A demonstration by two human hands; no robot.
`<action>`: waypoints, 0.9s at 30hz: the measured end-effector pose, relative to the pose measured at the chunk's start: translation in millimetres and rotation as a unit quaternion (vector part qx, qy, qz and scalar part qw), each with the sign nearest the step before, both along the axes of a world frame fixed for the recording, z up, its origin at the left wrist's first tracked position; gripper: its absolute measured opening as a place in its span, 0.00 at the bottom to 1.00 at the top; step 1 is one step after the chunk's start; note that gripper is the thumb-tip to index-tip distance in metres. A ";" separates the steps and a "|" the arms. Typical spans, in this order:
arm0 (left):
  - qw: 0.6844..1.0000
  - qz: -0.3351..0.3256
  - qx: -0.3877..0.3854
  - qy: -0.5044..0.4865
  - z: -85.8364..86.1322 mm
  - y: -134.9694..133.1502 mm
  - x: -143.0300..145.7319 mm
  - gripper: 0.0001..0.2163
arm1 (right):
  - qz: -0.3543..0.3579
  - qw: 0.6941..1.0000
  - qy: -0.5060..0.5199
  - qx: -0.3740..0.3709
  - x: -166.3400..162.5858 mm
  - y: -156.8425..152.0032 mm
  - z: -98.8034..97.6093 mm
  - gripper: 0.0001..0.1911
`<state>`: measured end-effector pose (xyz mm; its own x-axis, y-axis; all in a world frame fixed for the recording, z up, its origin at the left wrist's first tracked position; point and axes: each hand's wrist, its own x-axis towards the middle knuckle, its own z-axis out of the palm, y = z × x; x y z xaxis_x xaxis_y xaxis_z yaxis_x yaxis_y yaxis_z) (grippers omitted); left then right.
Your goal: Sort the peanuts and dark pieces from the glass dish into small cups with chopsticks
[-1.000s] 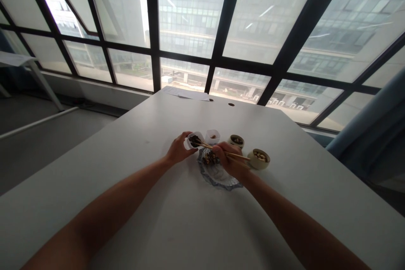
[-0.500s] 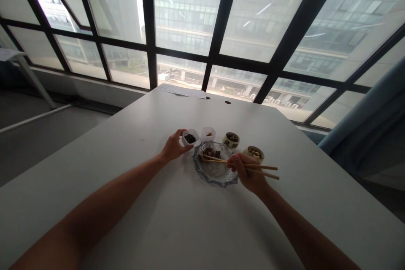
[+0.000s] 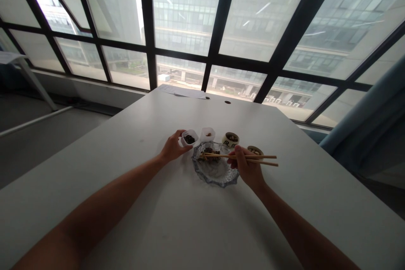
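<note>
My right hand (image 3: 247, 168) is closed on a pair of wooden chopsticks (image 3: 253, 159) whose tips reach left over a clear glass dish (image 3: 215, 171) with a small pile of dark food at its far side. My left hand (image 3: 172, 147) grips a small white cup (image 3: 189, 138) of dark pieces at the dish's far left. Behind the dish stand a second white cup (image 3: 208, 133), a small round bowl (image 3: 230, 138) and another bowl (image 3: 255, 150) partly hidden by my right hand.
The white table (image 3: 177, 219) runs to a far edge with a sheet of paper (image 3: 183, 91) and two small holes. Tall black-framed windows rise behind it. A blue curtain (image 3: 373, 122) hangs at the right. Grey floor lies to the left.
The chopsticks left the white cup and came back over the glass dish. My right hand shifted right and back. My left hand set the tilted cup upright on the table.
</note>
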<state>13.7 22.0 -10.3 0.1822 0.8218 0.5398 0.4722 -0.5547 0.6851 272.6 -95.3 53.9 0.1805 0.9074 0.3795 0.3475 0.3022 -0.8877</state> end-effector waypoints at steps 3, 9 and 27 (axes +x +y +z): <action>1.000 0.000 0.000 0.001 -0.4 0.5 0.3 0.27 | 0.018 0.999 -0.032 0.013 2.9 -1.7 -2.5 0.30; 0.999 0.016 -0.029 0.011 -3.5 4.7 -0.1 0.28 | 0.079 0.984 -0.134 0.091 13.0 -4.9 -4.6 0.27; 0.992 0.072 -0.071 0.070 -7.5 8.9 -0.5 0.32 | 0.089 0.977 -0.159 0.113 14.0 -5.9 -8.8 0.22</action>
<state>13.3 30.8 -17.7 0.1217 0.9112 0.3936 0.6359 -0.3761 0.6740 286.6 -101.1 45.1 -0.1318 0.7999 0.5855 0.5181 0.5592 -0.6472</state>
